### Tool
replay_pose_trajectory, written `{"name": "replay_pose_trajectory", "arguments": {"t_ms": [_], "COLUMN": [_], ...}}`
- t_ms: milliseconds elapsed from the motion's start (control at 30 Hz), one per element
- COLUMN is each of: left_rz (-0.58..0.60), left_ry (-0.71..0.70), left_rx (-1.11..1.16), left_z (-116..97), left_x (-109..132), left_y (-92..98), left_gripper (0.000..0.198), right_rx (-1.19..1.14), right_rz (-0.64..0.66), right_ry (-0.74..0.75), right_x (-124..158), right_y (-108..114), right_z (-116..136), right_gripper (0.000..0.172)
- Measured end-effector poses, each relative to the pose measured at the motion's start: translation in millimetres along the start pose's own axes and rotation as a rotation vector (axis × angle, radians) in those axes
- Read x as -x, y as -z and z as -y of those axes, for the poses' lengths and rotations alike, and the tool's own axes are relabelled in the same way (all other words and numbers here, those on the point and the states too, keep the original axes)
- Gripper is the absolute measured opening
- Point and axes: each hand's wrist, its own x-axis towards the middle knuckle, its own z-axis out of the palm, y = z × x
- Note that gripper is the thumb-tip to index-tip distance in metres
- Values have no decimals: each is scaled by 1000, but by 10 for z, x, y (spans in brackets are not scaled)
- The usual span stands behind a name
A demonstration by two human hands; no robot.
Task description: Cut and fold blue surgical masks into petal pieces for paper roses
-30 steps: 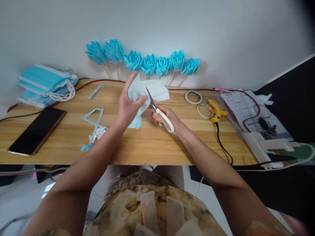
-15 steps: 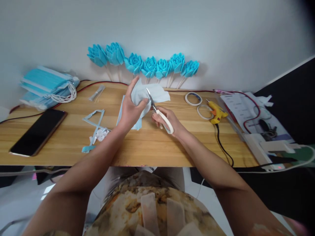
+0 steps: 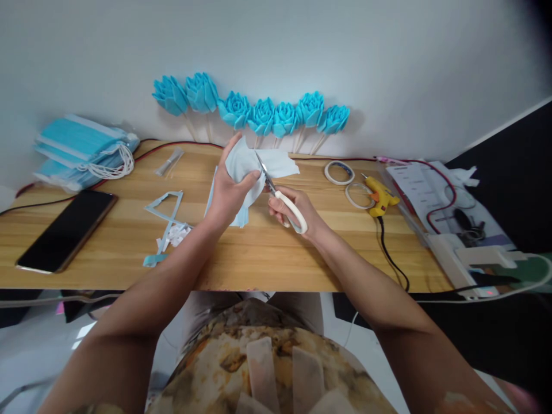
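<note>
Pale blue fabric (image 3: pixel 278 163) is pinched under the thumb of my left hand (image 3: pixel 228 187), above the middle of the table. Closed around white-handled scissors (image 3: pixel 292 211) is my right hand (image 3: pixel 297 207). The metal blades point up and left and lie across the fabric, near my left thumb. More light blue sheets (image 3: pixel 241 217) rest on the wood below, partly hidden by my left hand. Left of my forearm lie thin blue cut strips (image 3: pixel 166 207) and a small heap of white scraps (image 3: pixel 176 234).
Blue fabric flowers (image 3: pixel 263 117) on sticks lean along the wall. Face masks (image 3: pixel 81 144) are stacked at left, behind a phone (image 3: pixel 66 230). At right are tape rolls (image 3: pixel 339 172), a yellow glue gun (image 3: pixel 379 196), papers (image 3: pixel 425 184) and a power strip (image 3: pixel 457 259).
The fabric has shifted slightly between my hands, its left part now turned more toward me. My right hand and the scissors have moved a little right and down.
</note>
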Motion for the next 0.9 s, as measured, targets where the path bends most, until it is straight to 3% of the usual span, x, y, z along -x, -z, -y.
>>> {"name": "replay_pose_trajectory", "arguments": {"t_ms": [333, 600, 900], "left_rz": [-63, -32, -123], "left_ry": [-7, 30, 25], "left_rx": [30, 57, 140], "left_z": [-105, -29, -129], "left_x": [22, 10, -8], "left_y": [-28, -17, -55], "left_gripper": [77, 78, 80], "right_rx": [7, 12, -20], "right_rz": [-21, -37, -46], "right_ry": [10, -13, -47], "right_x": [10, 1, -13], "right_y": [-11, -14, -51], "right_z": [20, 30, -21], "right_gripper": [57, 60, 59]}}
